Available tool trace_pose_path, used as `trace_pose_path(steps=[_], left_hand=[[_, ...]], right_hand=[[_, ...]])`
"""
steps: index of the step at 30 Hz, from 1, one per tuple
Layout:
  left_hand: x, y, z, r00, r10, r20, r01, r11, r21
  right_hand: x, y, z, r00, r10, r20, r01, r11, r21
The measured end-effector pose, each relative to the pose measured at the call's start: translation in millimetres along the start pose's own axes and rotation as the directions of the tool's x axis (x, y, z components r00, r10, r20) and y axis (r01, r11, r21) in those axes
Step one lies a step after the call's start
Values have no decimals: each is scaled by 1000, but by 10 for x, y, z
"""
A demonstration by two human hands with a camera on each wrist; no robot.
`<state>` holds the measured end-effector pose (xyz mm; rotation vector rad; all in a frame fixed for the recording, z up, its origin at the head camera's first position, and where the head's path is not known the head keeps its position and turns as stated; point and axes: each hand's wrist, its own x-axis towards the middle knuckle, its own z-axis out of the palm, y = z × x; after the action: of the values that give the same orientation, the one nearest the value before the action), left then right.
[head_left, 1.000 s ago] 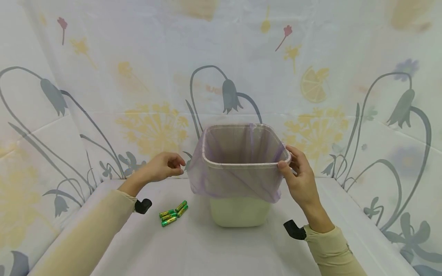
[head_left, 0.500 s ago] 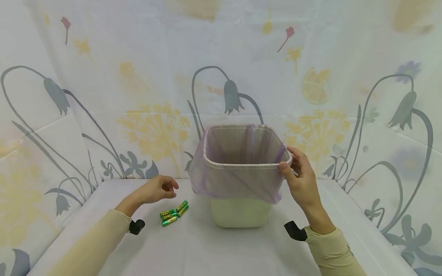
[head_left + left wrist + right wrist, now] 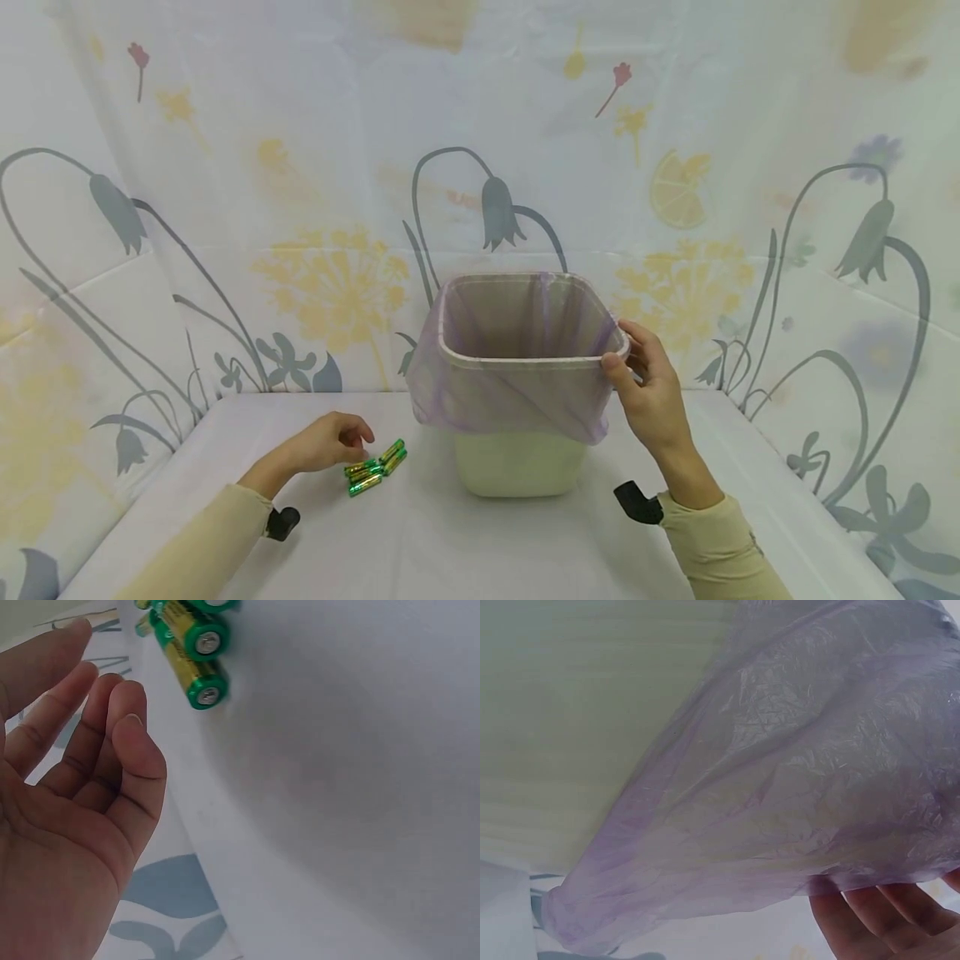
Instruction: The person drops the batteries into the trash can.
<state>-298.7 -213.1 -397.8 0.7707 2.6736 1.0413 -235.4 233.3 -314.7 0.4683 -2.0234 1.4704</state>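
Note:
A pale trash bin (image 3: 521, 468) stands upright on the white table, its open top lined with a thin purple garbage bag (image 3: 513, 404) folded down over the rim. My right hand (image 3: 654, 408) grips the bin's right front corner, thumb at the rim and fingers round the side. In the right wrist view those fingers (image 3: 877, 919) lie against the bag. Left of the bin lie several green and gold batteries (image 3: 366, 477) in a small cluster. My left hand (image 3: 326, 442) is just behind and left of them, fingers loosely bent around nothing. The left wrist view shows a gap between that hand (image 3: 82, 787) and the batteries (image 3: 191, 667).
White cloth covers the table (image 3: 450, 550). A white curtain (image 3: 345, 192) printed with flowers rises behind and along both sides. Black wrist mounts (image 3: 639, 503) stick out from the sleeve cuffs.
My left hand has moved away from the bin's left side, down and toward the batteries. The right hand keeps its hold on the rim, and the bin and batteries have not moved.

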Motion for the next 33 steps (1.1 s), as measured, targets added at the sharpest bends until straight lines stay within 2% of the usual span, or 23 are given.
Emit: trace_pose_path(steps=[4, 10, 21, 33], left_hand=[[-38, -44, 33, 1000, -7, -4, 7, 1000, -16], [-69, -102, 86, 998, -55, -6, 55, 998, -29], [-54, -208, 118, 998, -59, -23, 59, 998, 17], [-50, -226, 122, 995, -85, -45, 87, 995, 45]], right_hand=[[1, -6, 2, 1000, -2, 1, 2, 1000, -8], [-4, -14, 6, 1000, 5, 3, -5, 1000, -7], [3, -22, 1, 1000, -5, 1, 5, 1000, -2], [4, 5, 3, 1000, 2, 3, -2, 1000, -15]])
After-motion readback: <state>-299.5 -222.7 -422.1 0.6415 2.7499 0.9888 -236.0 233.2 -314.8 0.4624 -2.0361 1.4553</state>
